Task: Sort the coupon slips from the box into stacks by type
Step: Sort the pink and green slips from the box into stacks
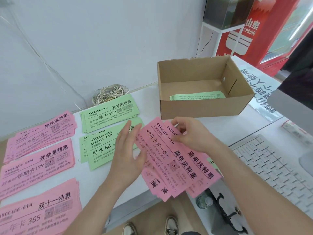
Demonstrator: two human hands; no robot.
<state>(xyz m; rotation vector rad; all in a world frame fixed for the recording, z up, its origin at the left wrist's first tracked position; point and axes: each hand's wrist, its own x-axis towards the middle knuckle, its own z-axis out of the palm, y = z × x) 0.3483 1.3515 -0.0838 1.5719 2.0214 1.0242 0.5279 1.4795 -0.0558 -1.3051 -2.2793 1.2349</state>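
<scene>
Coupon slips (171, 160), pink with black print, fanned; right hand (191, 134) pinches them, left hand (127, 150) flat alongside.

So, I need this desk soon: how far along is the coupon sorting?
Done: three pink stacks and two green stacks lie sorted on the table. In hand: the right hand grips a fan of pink slips, the left hand open beside it. Left: that fan, plus green slips in the box.

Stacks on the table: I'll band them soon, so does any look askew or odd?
Yes. The lower green stack is fanned, top slips offset so several headers show. The far pink stack is splayed too. The right hand holds loose pink slips.
</scene>
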